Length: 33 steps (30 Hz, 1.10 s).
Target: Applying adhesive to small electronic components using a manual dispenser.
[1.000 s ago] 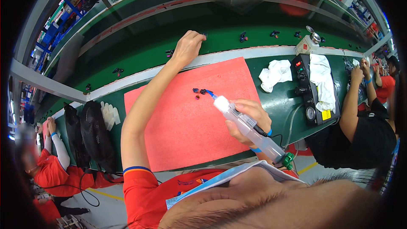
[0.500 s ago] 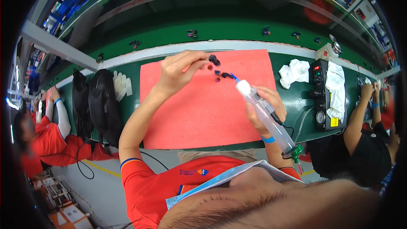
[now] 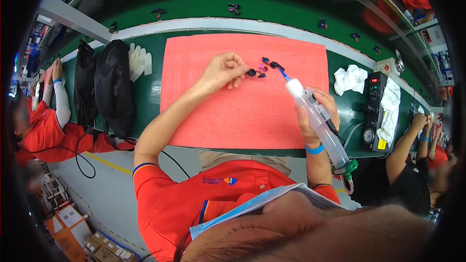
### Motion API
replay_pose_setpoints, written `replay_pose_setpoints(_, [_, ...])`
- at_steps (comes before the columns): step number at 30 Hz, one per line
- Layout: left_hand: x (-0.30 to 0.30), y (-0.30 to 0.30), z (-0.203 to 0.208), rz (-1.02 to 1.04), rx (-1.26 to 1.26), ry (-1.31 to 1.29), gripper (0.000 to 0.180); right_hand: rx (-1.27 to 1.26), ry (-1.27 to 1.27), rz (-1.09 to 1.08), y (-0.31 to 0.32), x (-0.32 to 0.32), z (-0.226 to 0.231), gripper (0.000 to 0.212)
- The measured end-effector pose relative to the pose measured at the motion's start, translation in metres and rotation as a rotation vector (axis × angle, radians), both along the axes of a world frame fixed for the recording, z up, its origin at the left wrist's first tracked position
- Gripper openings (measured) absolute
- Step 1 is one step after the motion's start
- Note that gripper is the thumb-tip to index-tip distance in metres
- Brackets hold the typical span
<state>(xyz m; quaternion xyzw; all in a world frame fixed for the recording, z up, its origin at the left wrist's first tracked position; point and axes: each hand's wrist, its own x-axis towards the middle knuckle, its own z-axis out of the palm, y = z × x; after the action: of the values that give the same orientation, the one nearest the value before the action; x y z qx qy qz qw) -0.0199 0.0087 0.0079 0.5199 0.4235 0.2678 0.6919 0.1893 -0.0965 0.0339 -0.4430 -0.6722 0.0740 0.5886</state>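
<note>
My left hand (image 3: pixel 226 70) is over the pink mat, its thumb and fingertips pinched at a small black part (image 3: pixel 251 72). Wrapped in my right hand (image 3: pixel 316 116) is a clear dispensing syringe (image 3: pixel 320 123) with a white front collar and a green rear fitting. Its blue needle tip (image 3: pixel 285 74) points at a small black curved piece (image 3: pixel 276 65), close to it; whether they touch I cannot tell. Several tiny dark and magenta parts (image 3: pixel 263 68) lie between the left fingertips and the needle.
The pink foam mat (image 3: pixel 218 121) covers the middle of the green bench. At left are black mesh bags (image 3: pixel 115 85) and pale finger cots (image 3: pixel 140 61). A black control box (image 3: pixel 374 109) with a gauge and white cloths (image 3: pixel 350 78) stand right. Co-workers sit on both sides.
The view has shifted. My left hand has come nearer to me and slightly right with the black part, now beside the cluster. My right hand still holds the syringe close to the parts.
</note>
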Motion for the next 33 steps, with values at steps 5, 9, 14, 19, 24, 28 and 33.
replay_pose_setpoints(5, [0.007,-0.011,-0.002,-0.03,-0.026,-0.021,0.012,-0.115,0.093,0.035,-0.003,0.0,-0.006,0.038])
replay_pose_setpoints(9, [0.012,-0.017,-0.01,-0.012,-0.006,-0.149,0.013,-0.15,0.139,0.059,-0.004,-0.003,-0.006,0.038])
replay_pose_setpoints(14, [0.013,-0.022,-0.01,-0.032,0.091,-0.019,0.012,-0.156,0.125,0.104,-0.001,-0.004,-0.005,0.037])
replay_pose_setpoints(19, [0.012,-0.03,0.004,-0.063,0.687,0.341,0.014,-0.172,0.072,0.065,-0.004,0.003,-0.01,0.041])
replay_pose_setpoints(24, [0.012,-0.027,0.002,-0.016,0.104,0.039,0.013,-0.176,0.063,0.066,-0.004,0.001,-0.008,0.042])
replay_pose_setpoints(28, [0.012,-0.024,-0.005,-0.03,-0.086,-0.106,0.009,-0.15,0.12,0.078,-0.002,-0.005,-0.001,0.035])
replay_pose_setpoints(33, [0.017,-0.027,-0.008,-0.024,-0.077,-0.126,0.009,-0.26,-0.011,0.027,-0.003,-0.006,-0.002,0.034])
